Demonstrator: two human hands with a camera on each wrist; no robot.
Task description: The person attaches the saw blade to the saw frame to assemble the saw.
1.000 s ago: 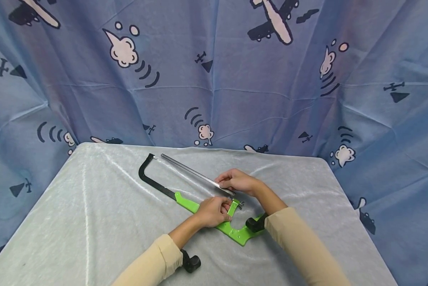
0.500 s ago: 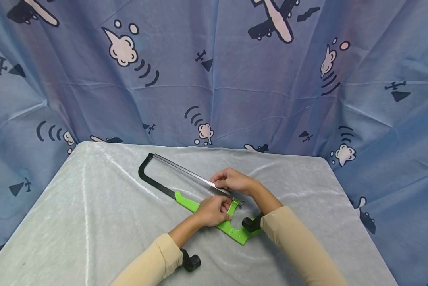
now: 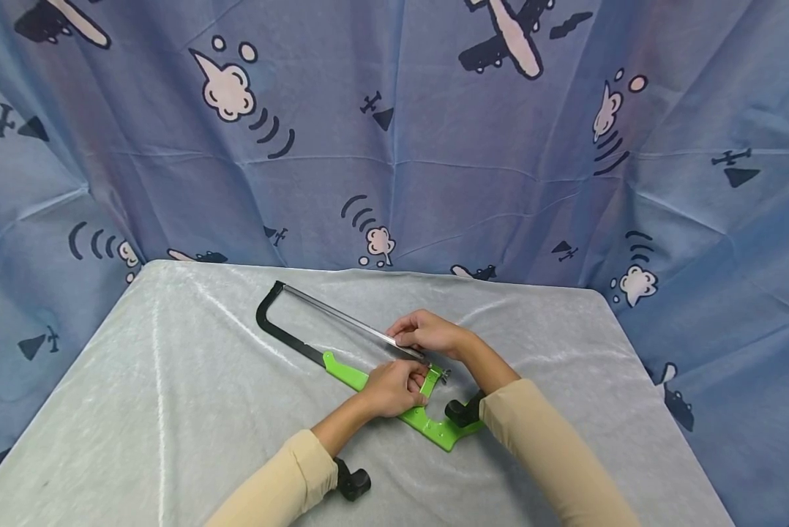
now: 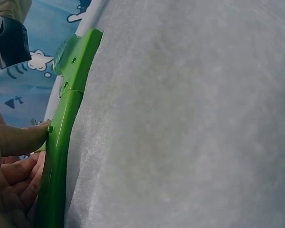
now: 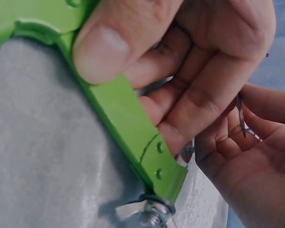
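Note:
A hacksaw frame [image 3: 348, 373] lies slantwise on the table, with a black bowed front [image 3: 282, 337] and green handle side. My left hand [image 3: 391, 389] grips its short green arm [image 5: 128, 118], thumb on one face and fingers behind. At that arm's end sits a metal wing nut [image 5: 149, 213]. My right hand [image 3: 430, 334] pinches the thin metal saw blade [image 3: 342, 315] near its near end. The blade's far end meets the black tip of the frame; whether it is hooked there cannot be told. Its near end lies close to the green arm's end, beside a small pin [image 5: 187, 149].
A pale plush cloth covers the table [image 3: 170, 410]. Behind it hangs a blue curtain [image 3: 434, 183] printed with planes and clouds. Black wrist mounts [image 3: 353, 483] stick out below both forearms.
My right hand has shifted the blade leftward, so its far end, apart from the black frame tip before, now meets it. My left hand has stayed on the green arm.

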